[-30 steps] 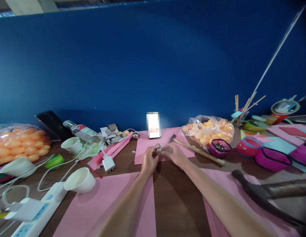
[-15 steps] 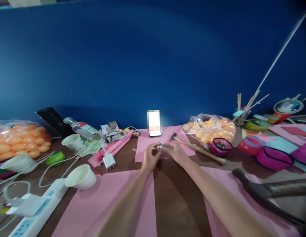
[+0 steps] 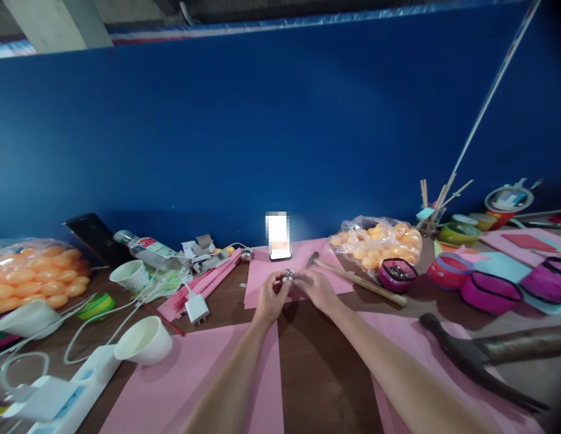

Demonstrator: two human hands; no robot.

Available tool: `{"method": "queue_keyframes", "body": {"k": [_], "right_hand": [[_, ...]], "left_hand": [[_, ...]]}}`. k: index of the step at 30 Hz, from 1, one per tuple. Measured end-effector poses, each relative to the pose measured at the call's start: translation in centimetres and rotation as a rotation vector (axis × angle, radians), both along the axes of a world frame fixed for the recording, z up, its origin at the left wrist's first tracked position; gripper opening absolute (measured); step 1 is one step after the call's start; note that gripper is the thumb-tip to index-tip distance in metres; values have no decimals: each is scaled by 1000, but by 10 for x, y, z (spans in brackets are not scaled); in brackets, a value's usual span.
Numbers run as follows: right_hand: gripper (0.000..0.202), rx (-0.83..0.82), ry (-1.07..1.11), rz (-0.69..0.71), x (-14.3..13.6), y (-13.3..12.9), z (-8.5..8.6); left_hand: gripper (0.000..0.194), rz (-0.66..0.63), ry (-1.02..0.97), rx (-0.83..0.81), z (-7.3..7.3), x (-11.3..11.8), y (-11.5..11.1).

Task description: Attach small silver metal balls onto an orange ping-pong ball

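Note:
A small shiny silver ball (image 3: 288,276) is pinched in the fingers of my left hand (image 3: 269,296), above the brown table between the pink sheets. From the other side, my right hand (image 3: 320,290) has its fingers pressed together against the ball. My fingers partly cover the ball, so its details are too small to tell. Just beyond my hands a phone (image 3: 278,236) with a bright, blurred-out screen stands upright on a pink sheet (image 3: 257,283). Close to my right hand lies a small hammer (image 3: 357,280) with a wooden handle. Another silver ball (image 3: 247,255) rests at the back left.
On the right are a large claw hammer (image 3: 470,355), a purple pouch (image 3: 397,275) of small metal pieces and a bag of orange balls (image 3: 384,241). Leftward stand a white cup (image 3: 147,346), a power strip (image 3: 88,386), cables, a charger (image 3: 196,307) and a bottle (image 3: 147,247). A blue wall (image 3: 262,132) closes off the back.
The view has tilted up slightly, so table things appear lower and more of the wall's top edge shows. My hands stay together at the silver ball, with only small finger shifts.

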State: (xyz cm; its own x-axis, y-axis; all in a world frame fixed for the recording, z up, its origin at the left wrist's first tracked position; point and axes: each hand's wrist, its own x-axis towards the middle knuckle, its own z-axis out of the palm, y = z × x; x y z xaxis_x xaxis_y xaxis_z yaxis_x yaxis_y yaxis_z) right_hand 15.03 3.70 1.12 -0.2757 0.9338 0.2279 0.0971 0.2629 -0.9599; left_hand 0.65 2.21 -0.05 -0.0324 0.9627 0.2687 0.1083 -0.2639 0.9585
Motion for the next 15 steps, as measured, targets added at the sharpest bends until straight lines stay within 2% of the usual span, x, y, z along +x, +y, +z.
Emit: {"method": "queue_keyframes", "body": {"k": [6, 15], "right_hand": [[28, 23, 40, 51, -1, -2, -3], [20, 187, -58, -66, -2, -1, -8]], "left_hand": [[31, 20, -19, -3, 1, 1, 1], [36, -28, 0, -7, 5, -2, -1]]}}
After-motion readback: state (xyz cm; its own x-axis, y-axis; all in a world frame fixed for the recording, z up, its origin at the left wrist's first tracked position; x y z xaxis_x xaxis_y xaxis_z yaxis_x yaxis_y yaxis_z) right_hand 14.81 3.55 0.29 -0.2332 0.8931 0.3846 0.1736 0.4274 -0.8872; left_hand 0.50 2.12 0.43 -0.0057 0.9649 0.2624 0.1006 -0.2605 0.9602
